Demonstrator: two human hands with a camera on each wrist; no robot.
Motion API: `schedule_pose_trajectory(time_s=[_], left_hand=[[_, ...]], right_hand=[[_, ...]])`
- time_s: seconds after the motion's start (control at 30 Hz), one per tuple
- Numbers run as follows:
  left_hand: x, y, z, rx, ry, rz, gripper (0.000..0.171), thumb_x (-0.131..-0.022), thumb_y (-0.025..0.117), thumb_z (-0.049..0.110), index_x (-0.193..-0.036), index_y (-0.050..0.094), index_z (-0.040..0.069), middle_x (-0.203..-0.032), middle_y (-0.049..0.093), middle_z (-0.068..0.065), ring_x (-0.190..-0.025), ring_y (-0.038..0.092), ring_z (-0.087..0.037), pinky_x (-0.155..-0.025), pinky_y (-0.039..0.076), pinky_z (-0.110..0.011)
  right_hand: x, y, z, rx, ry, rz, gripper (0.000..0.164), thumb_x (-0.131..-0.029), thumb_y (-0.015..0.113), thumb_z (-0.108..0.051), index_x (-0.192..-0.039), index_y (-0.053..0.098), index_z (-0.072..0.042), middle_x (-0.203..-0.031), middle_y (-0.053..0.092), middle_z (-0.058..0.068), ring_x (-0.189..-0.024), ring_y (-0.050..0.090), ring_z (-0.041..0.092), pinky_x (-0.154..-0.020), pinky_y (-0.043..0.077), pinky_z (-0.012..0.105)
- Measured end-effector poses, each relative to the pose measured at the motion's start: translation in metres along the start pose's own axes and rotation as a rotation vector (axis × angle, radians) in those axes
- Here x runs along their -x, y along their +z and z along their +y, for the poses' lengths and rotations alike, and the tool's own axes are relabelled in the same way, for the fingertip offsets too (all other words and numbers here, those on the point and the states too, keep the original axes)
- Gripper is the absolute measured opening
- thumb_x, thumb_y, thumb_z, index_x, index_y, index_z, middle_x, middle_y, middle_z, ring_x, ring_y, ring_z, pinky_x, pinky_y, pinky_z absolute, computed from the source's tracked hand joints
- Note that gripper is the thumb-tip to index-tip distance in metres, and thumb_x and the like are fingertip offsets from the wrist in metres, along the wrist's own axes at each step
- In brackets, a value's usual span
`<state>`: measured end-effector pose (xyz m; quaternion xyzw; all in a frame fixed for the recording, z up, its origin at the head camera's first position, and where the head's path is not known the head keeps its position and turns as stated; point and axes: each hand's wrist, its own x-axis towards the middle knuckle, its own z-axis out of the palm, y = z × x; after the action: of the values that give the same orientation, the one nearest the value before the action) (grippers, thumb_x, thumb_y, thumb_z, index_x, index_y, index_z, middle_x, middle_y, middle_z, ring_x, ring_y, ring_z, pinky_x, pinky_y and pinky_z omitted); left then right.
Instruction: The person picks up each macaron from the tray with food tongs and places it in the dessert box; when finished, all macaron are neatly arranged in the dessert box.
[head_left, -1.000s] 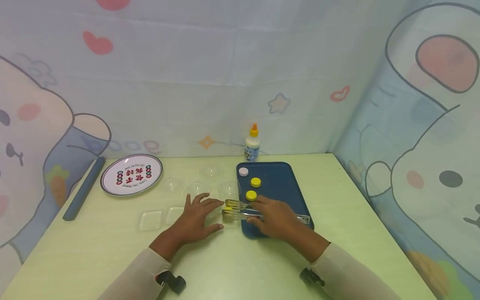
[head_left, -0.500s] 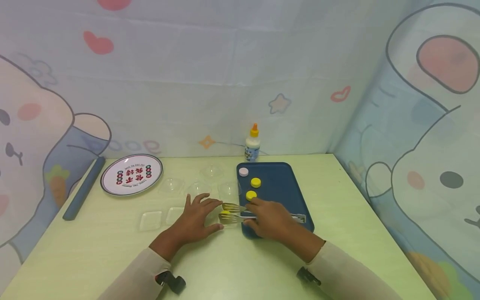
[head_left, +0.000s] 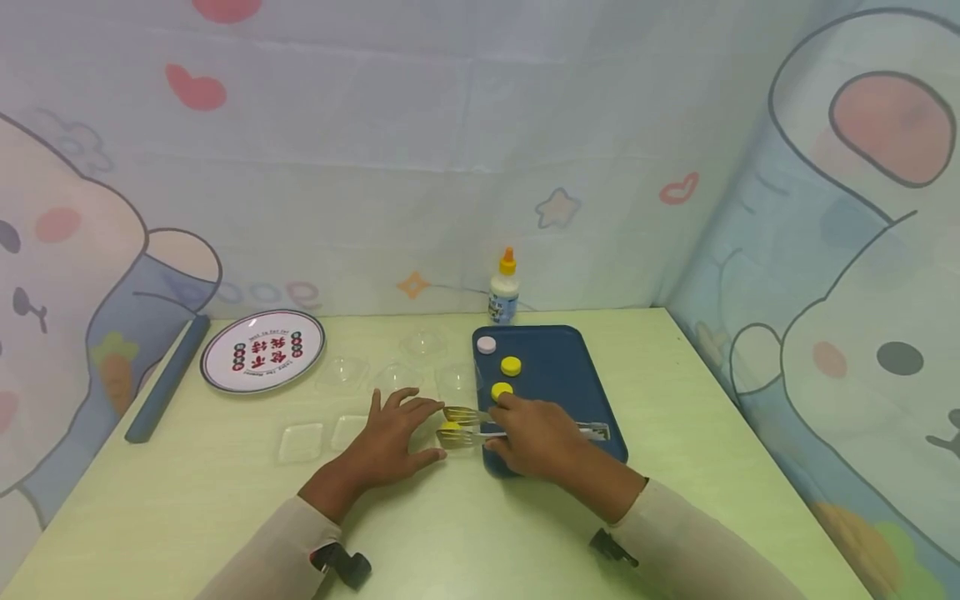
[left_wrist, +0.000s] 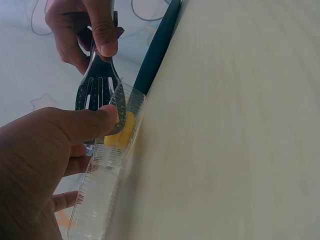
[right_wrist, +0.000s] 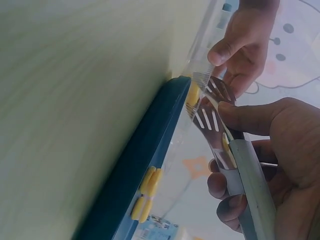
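Note:
My right hand (head_left: 536,437) grips metal slotted tongs (right_wrist: 252,185) by the handle. Their tips stand apart, reaching into a small clear plastic box (left_wrist: 97,200) around a yellow macaron (left_wrist: 122,134). My left hand (head_left: 393,437) holds that box with thumb and forefinger at opposite sides, its other fingers spread. Under my right forearm lies a dark blue tray (head_left: 566,375). It bears two yellow macarons, the nearer macaron (head_left: 502,391) partly behind the right fingers and the other macaron (head_left: 511,366) behind it, plus a pale pink macaron (head_left: 486,345) in the far left corner.
Several clear domed lids (head_left: 343,371) stand behind my left hand. Clear shallow plastic bases (head_left: 302,442) lie to its left. A printed plate (head_left: 262,350) and a grey-blue roll (head_left: 168,379) are at the far left. A yellow-capped bottle (head_left: 504,292) stands behind the tray.
My right hand and the tongs have shifted slightly left, bringing the tips and the yellow macaron a little further over the box. My left hand has stayed in place.

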<state>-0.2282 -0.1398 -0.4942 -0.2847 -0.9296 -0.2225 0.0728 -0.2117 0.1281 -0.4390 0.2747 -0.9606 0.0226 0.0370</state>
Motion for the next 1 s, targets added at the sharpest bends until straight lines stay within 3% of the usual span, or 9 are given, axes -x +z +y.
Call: schedule_pose_trajectory(time_s=[0.37,0.6,1.0], left_hand=[[0.000,0.001,-0.003,0.004,-0.001,0.007,0.070,-0.093,0.086,0.040,-0.152,0.062,0.012,-0.154,0.066,-0.011,-0.155,0.045,-0.045,-0.119,0.017,-0.093],[0.005,-0.011,-0.004,-0.028,-0.018,0.036,0.073,-0.092,0.085,0.044,-0.152,0.062,0.010,-0.155,0.064,-0.012,-0.155,0.044,-0.047,-0.119,0.018,-0.093],[0.028,-0.028,-0.028,-0.060,-0.080,0.115,0.071,-0.093,0.083,0.046,-0.150,0.062,0.009,-0.150,0.063,-0.014,-0.150,0.047,-0.050,-0.118,0.017,-0.093]], right_hand=[[0.001,-0.003,0.001,-0.023,0.019,0.024,0.049,-0.099,0.082,-0.044,-0.137,0.074,-0.014,-0.120,0.071,0.000,-0.084,0.068,0.012,-0.072,0.060,0.032],[0.004,-0.004,0.011,-0.057,0.048,0.072,0.053,-0.096,0.084,-0.045,-0.139,0.074,-0.015,-0.120,0.072,0.000,-0.080,0.061,0.008,-0.066,0.053,0.027],[0.008,-0.002,0.030,-0.154,0.186,0.103,0.057,-0.096,0.084,-0.046,-0.143,0.072,-0.015,-0.134,0.072,0.005,-0.108,0.073,0.022,-0.086,0.064,0.044]])
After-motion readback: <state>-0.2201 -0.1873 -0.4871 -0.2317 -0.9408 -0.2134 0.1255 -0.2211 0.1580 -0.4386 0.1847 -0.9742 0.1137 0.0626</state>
